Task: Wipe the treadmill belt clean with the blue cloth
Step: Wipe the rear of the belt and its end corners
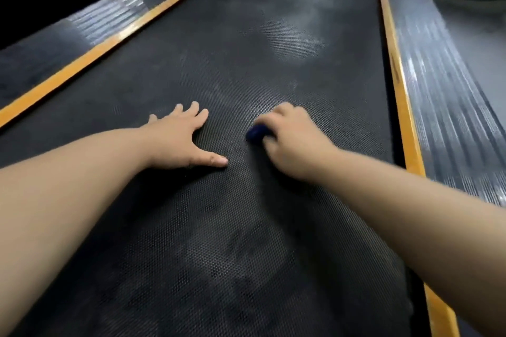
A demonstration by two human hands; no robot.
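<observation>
Black, dimpled treadmill belt fills the view, its long axis running from near to far. A ribbed left side rail and a left orange strip border it. The left hand lies flat on the belt, fingers straight and spread, holding nothing. Near it to the right, the blurred right hand is down on the belt, fingers clenched round the bunched blue cloth, which shows only at its left edge. Farther off lies a pale dusty patch. A right orange strip and right side rail close that edge.
</observation>
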